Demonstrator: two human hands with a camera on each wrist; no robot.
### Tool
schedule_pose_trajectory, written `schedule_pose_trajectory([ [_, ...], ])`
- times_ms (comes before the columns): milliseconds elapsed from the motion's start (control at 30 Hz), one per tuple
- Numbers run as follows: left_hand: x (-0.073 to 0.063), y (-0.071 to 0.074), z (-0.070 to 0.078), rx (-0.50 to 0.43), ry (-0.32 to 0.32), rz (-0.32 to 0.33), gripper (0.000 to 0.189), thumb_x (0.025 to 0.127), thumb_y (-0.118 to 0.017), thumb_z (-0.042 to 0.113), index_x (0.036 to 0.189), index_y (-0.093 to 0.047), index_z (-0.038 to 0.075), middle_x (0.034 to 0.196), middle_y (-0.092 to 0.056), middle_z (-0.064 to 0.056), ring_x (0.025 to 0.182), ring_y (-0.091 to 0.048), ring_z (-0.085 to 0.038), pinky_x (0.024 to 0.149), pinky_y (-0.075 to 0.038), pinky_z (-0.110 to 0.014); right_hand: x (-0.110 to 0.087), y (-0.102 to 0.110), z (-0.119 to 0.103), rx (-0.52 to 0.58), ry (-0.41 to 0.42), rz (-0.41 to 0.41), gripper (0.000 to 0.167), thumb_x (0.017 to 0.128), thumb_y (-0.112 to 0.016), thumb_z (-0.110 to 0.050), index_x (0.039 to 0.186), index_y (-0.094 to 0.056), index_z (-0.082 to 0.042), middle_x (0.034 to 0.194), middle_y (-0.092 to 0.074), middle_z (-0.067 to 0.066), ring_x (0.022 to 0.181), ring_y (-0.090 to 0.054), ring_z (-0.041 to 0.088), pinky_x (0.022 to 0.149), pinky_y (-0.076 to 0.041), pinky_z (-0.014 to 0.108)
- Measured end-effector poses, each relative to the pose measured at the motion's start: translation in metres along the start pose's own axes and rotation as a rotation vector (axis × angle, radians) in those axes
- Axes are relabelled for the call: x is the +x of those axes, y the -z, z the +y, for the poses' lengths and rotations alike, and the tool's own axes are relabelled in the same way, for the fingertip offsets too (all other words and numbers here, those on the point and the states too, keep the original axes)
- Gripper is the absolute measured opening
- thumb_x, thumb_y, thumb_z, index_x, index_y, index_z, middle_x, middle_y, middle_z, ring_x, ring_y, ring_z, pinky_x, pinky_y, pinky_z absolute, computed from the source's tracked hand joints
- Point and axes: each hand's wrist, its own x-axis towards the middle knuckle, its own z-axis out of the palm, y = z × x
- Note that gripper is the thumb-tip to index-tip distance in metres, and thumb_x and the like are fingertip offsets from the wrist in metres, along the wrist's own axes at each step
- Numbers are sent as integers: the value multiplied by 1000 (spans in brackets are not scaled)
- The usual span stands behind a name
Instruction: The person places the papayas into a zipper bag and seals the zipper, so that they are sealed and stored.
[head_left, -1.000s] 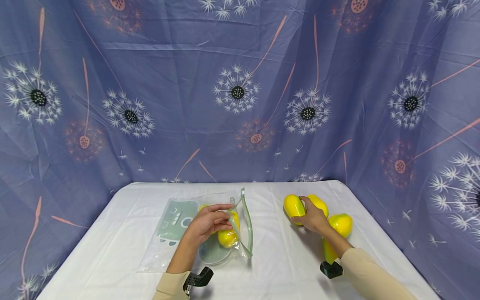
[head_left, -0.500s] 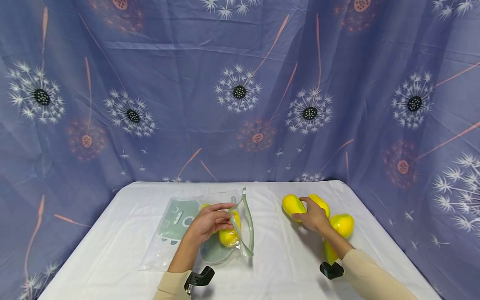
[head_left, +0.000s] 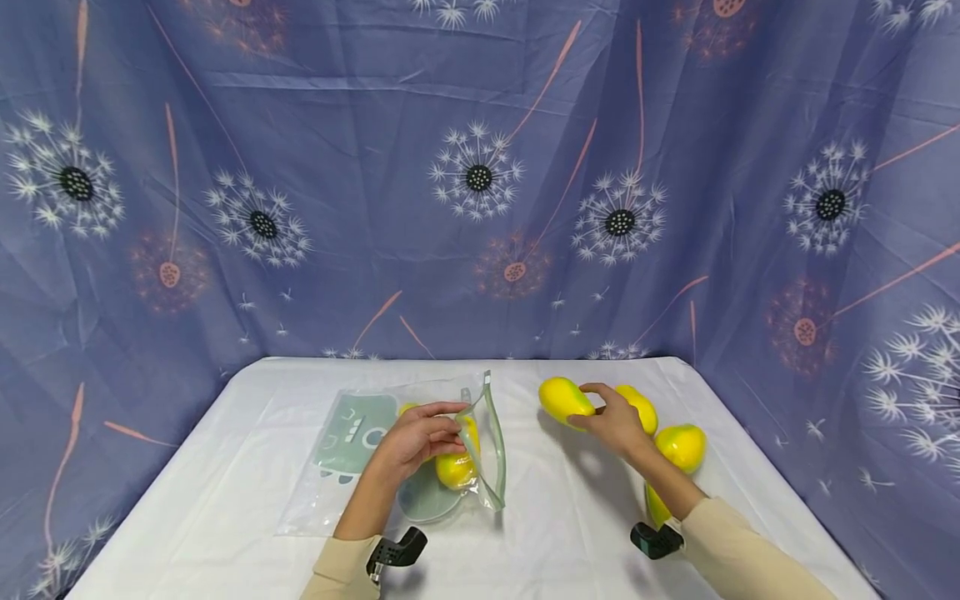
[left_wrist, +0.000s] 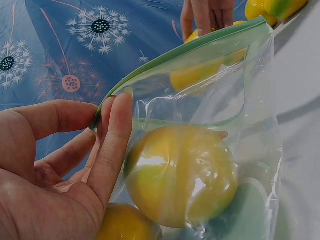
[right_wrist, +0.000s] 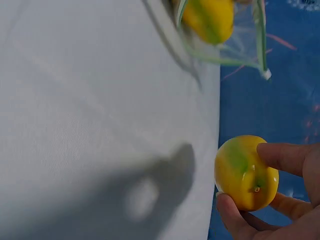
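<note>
My left hand (head_left: pixel 420 440) pinches the green zip edge of a clear zip bag (head_left: pixel 498 454) and keeps its mouth spread, facing right. Inside the bag lie yellow mangoes; one mango (left_wrist: pixel 180 175) sits just behind the mouth, another mango (left_wrist: pixel 127 222) lower beside it. Printed green cartoon shapes mark the plastic. My right hand (head_left: pixel 617 423) grips a yellow-green mango (head_left: pixel 562 400) between thumb and fingers, raised over the table to the right of the bag. Its stem end (right_wrist: pixel 256 189) shows in the right wrist view.
Behind and beside my right hand are three more mangoes: a mango (head_left: pixel 637 407) at the back, a mango (head_left: pixel 681 447) to the right and a mango (head_left: pixel 657 505) partly hidden by the forearm. A white-clothed table (head_left: pixel 540 533) meets a blue dandelion-print curtain (head_left: pixel 360 208).
My right hand has lifted its mango off the table and carried it left, away from the other mangoes. The left hand holds the bag as before.
</note>
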Motion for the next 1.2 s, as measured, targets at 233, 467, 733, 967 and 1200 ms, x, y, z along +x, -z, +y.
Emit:
schedule_pose_trajectory([
  [233, -1, 0, 2, -5, -7, 1, 52, 93, -57, -9, 144, -47, -12, 89, -67, -9, 72, -73, -20, 75, -64, -30, -8, -6, -17, 115, -2, -90, 66, 84, -82, -23, 143, -55, -9, 115, -70, 22, 85, -72, 26, 70, -57, 35],
  [467, 0, 0, 1, -7, -5, -1, 52, 93, -58, -8, 145, -47, -12, 88, -68, -9, 73, -73, -19, 75, -64, -30, -13, -10, -28, 176, 17, -145, 63, 83, -83, -19, 140, -58, -9, 130, -63, 25, 86, -72, 23, 80, -62, 41],
  [733, 0, 1, -1, -12, -5, -4, 52, 94, -58, -8, 144, -47, -12, 89, -67, -8, 73, -73, -19, 76, -64, -30, -18, -14, -37, 230, -7, -220, 62, 81, -84, -17, 138, -61, -13, 117, -68, 17, 93, -69, 20, 84, -63, 41],
  [967, 0, 0, 0, -11, 1, -2, 53, 94, -58, -8, 145, -47, -11, 89, -69, -8, 73, -73, -19, 76, -64, -30, -20, -22, -44, 263, -5, -239, 59, 80, -84, -16, 135, -64, -15, 118, -68, 13, 95, -69, 19, 83, -63, 41],
  [1200, 0, -1, 0, -10, 2, -2, 53, 94, -59, -7, 145, -47, -10, 87, -68, -7, 74, -73, -19, 77, -64, -31, -22, -28, -48, 267, 30, -257, 57, 81, -84, -14, 135, -65, -12, 122, -66, 15, 94, -68, 20, 81, -64, 39],
])
